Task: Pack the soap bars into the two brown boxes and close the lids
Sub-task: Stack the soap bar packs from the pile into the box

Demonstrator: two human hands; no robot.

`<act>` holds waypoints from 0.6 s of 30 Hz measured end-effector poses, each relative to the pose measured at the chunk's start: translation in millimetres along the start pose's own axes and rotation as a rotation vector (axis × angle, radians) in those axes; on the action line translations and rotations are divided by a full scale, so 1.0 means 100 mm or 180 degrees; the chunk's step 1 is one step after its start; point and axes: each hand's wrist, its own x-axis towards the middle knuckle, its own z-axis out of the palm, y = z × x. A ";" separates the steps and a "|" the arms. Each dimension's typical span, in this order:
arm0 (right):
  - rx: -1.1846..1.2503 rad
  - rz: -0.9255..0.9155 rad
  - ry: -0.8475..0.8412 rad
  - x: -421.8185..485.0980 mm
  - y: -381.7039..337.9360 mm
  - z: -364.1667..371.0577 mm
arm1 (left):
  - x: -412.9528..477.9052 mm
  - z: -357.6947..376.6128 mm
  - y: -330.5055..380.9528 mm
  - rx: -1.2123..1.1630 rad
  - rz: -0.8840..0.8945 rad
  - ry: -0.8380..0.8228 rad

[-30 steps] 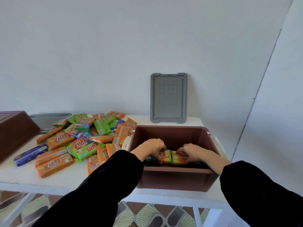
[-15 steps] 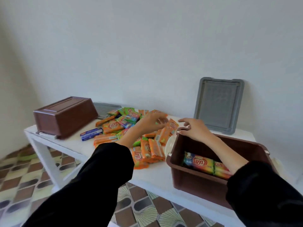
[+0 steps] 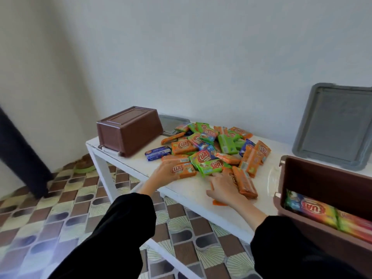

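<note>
Early days: your open box (image 3: 330, 200) holds a few bars (second box (image 3: 128, 130) upturned); left hand (image 3: 167, 175) pinches an orange bar (image 3: 183, 170), right hand (image 3: 223, 188) fingers spread beside the pile (image 3: 213, 150).

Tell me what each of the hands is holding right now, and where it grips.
Left hand grips an orange soap bar at its left end. Right hand lies flat on orange bars at the pile's edge; a closed grip cannot be told.

Open brown box (image 3: 330, 178) cropped at right edge; right hand (image 3: 223, 188) hides an orange soap bar (image 3: 218, 202); pile labels blurred.
</note>
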 end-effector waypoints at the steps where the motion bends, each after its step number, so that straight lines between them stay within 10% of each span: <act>1: -0.0329 -0.0011 0.0039 -0.01 0.02 0.09 | -0.01 0.07 -0.02 0.0138 -0.0009 -0.0101; 6: -0.0614 -0.0261 0.0313 -0.08 0.13 0.30 | -0.07 0.22 -0.04 0.0942 -0.0048 -0.0399; 14: 0.0113 -0.0784 -0.0187 -0.39 0.29 0.19 | -0.17 0.10 0.13 0.0785 0.0263 0.0578; 18: 0.0396 -0.0303 0.0228 -0.44 0.22 0.06 | -0.09 0.19 0.24 0.0375 -0.0377 -0.0140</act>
